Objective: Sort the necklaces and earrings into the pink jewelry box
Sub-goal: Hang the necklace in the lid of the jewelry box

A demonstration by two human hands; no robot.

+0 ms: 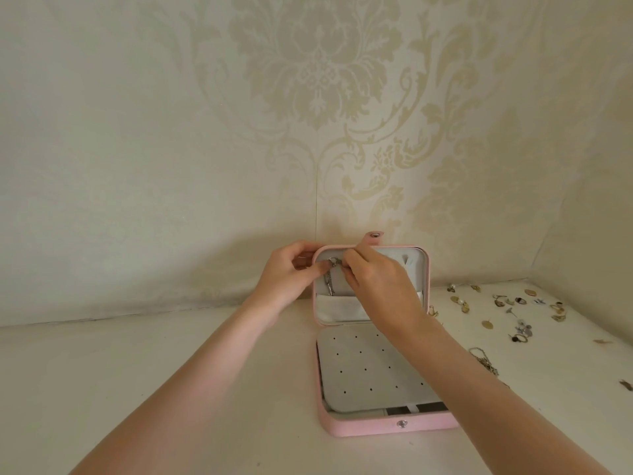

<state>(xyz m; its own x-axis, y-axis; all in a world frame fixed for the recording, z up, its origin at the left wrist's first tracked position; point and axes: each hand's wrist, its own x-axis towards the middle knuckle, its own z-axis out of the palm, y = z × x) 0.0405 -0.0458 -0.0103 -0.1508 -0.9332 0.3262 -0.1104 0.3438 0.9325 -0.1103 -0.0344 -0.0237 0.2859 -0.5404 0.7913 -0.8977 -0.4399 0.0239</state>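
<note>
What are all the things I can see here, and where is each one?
jewelry box: one, pink with grey lining, open on the table, lid upright against the wall.
silver chain necklace: one, hanging inside the lid, top end held by both hands.
earring panel: one, grey with small holes, lying in the box base.
loose earrings: many, gold and silver, scattered on the table right of the box.
chain pile: one, gold, beside the right forearm.
table: one, white.
wallpaper: cream, damask pattern, behind.
left hand: pinches the necklace.
right hand: pinches the necklace.
</note>
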